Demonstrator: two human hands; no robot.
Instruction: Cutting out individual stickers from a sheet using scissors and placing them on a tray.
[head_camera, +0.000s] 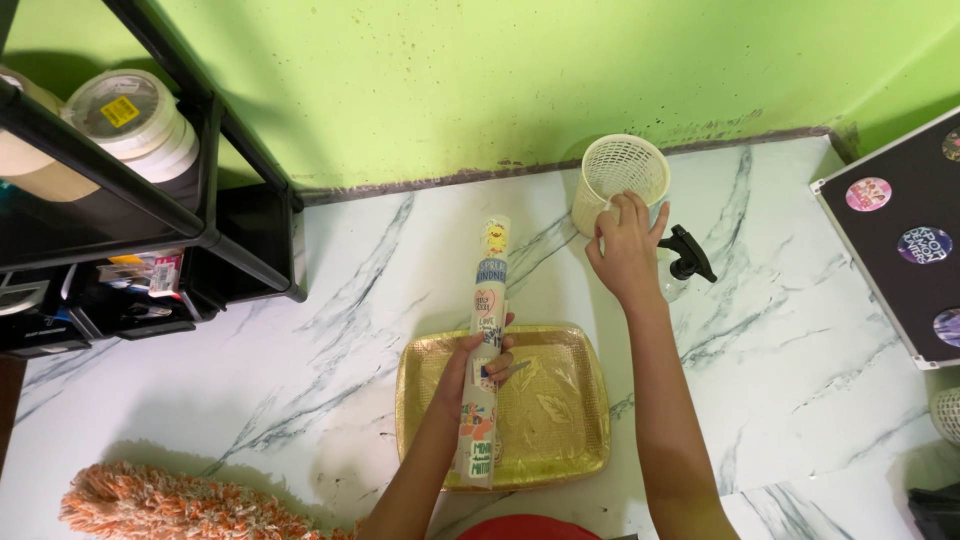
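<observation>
- Holding a rolled sheet w/ printed stickers on it, the left hand is wrapped round the middle of the roll, fingers closed on it; roll points away from the person, tilted a little, its far end over the marble counter.
- Near end of the roll hangs over the gold tray, which lies flat on the counter just in front of the person.
- Right hand is at the white mesh basket, fingertips on or at its rim; hand half closed, like a pinch. Cannot tell if it really grips the rim or only touches it.
- Basket stands upright near the green wall; a clear spray bottle w/ black trigger is just beside the right hand, partly hidden behind it.
- To do it well, I judge: keep the basket steady by the rim, bc it looks light & may tip.
- Keep the left grip firm but not crushing, so the roll does not open or crease.
- Mind the spray bottle; the wrist is close & could knock it.
- Black shelf w/ tape rolls at left & orange fluffy duster at the near edge are well apart from both hands.
</observation>
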